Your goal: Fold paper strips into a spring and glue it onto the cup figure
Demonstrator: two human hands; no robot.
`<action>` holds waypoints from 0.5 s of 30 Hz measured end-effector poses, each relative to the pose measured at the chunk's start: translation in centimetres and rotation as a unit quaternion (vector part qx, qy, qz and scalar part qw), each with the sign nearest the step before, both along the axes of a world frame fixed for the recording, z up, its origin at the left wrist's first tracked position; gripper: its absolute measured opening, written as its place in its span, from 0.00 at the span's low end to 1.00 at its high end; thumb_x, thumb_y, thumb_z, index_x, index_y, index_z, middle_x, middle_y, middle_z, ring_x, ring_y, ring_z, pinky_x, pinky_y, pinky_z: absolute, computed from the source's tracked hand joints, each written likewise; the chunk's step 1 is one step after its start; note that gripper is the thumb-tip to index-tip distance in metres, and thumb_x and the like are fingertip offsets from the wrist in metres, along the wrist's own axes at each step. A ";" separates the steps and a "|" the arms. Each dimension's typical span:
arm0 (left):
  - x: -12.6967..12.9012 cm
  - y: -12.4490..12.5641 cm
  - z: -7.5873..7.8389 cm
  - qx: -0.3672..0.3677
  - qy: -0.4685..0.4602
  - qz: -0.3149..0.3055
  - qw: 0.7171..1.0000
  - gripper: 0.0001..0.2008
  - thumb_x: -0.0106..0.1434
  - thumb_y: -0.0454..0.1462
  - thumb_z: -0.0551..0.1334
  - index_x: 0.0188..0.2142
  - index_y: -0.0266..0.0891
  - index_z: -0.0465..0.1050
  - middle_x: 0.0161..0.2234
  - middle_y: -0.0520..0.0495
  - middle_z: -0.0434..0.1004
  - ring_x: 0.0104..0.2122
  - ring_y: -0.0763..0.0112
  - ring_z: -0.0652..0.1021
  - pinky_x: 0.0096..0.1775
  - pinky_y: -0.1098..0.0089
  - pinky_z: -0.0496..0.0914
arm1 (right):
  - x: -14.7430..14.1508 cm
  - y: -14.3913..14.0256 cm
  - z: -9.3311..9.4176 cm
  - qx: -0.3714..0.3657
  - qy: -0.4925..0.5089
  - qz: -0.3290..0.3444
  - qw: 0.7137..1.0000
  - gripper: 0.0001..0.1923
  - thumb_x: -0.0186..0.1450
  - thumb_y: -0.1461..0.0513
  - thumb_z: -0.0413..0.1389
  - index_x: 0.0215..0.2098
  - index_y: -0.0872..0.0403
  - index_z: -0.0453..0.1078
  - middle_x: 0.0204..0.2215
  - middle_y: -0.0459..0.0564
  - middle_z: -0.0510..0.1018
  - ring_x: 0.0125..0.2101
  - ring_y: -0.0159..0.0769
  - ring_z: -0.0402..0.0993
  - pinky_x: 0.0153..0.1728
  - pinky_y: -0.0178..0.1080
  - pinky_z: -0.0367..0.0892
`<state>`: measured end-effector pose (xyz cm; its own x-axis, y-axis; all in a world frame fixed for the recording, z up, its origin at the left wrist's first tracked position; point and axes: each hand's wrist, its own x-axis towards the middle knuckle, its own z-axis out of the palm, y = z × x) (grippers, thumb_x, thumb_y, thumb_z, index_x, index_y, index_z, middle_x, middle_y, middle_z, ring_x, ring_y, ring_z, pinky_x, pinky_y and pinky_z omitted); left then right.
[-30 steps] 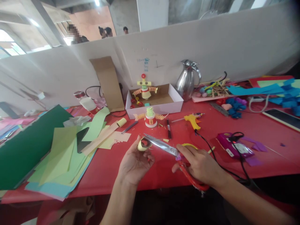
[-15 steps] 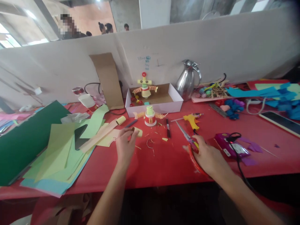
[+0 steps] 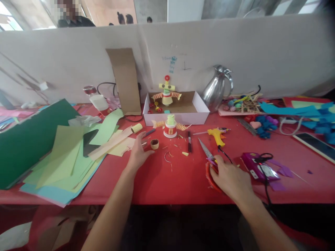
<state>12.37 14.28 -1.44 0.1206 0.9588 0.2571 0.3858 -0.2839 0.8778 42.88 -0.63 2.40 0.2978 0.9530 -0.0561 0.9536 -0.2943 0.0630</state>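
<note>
We note a short paper ring, brownish, standing open-end up; left hand spread beside it; right hand gripping red-handled scissors on the worktop.

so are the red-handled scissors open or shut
Shut: the red-handled scissors lie flat on the red table, blades together in one point, right hand on the handles.
</note>
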 end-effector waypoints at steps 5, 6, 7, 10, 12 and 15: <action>-1.7 0.1 0.2 -0.046 0.011 0.010 0.999 0.33 0.49 0.29 0.65 0.56 0.44 0.66 0.58 0.41 0.68 0.51 0.59 0.75 0.51 0.56 0.71 | 0.1 0.4 -0.1 0.004 0.004 0.003 1.000 0.16 0.70 0.52 0.44 0.48 0.53 0.65 0.33 0.57 0.79 0.34 0.52 0.80 0.29 0.43 0.68; -1.7 0.1 0.3 -0.031 0.031 -0.007 0.999 0.32 0.50 0.30 0.64 0.56 0.45 0.67 0.58 0.42 0.69 0.52 0.58 0.74 0.52 0.56 0.71 | 0.1 0.5 -0.3 0.008 0.006 0.004 1.000 0.17 0.71 0.52 0.44 0.49 0.53 0.65 0.35 0.57 0.79 0.34 0.52 0.80 0.29 0.42 0.68; -1.6 0.1 0.4 -0.009 0.053 -0.023 0.998 0.30 0.51 0.31 0.65 0.55 0.45 0.69 0.57 0.43 0.70 0.53 0.58 0.74 0.52 0.57 0.70 | 0.2 0.6 -0.4 0.011 0.008 0.005 1.000 0.18 0.71 0.53 0.43 0.50 0.53 0.65 0.36 0.58 0.79 0.34 0.51 0.80 0.29 0.42 0.68; -0.9 0.1 0.4 0.064 0.110 -0.048 0.991 0.22 0.56 0.33 0.64 0.51 0.46 0.74 0.53 0.46 0.75 0.53 0.59 0.74 0.53 0.58 0.70 | 0.4 0.8 -0.9 0.005 0.007 0.003 1.000 0.19 0.71 0.53 0.44 0.52 0.53 0.65 0.38 0.58 0.79 0.35 0.51 0.80 0.30 0.42 0.68; -0.3 0.1 0.2 0.082 0.123 -0.046 0.988 0.18 0.58 0.32 0.61 0.48 0.45 0.75 0.48 0.46 0.78 0.47 0.62 0.77 0.50 0.60 0.71 | 0.4 0.8 -0.9 0.003 0.004 0.005 1.000 0.19 0.71 0.52 0.43 0.52 0.53 0.65 0.38 0.59 0.79 0.35 0.51 0.80 0.30 0.42 0.68; 0.7 0.1 -0.1 0.103 0.138 -0.016 0.985 0.16 0.60 0.30 0.58 0.46 0.44 0.75 0.43 0.47 0.80 0.40 0.64 0.79 0.46 0.63 0.72 | 0.3 0.7 -0.9 0.004 0.003 0.011 1.000 0.19 0.71 0.52 0.43 0.51 0.54 0.66 0.38 0.58 0.79 0.35 0.50 0.80 0.30 0.41 0.68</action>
<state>13.05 14.39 -1.57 0.2429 0.8844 0.3986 0.5900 -0.4609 0.6630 43.14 0.09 1.54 0.2755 0.9600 -0.0501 0.9605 -0.2727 0.0559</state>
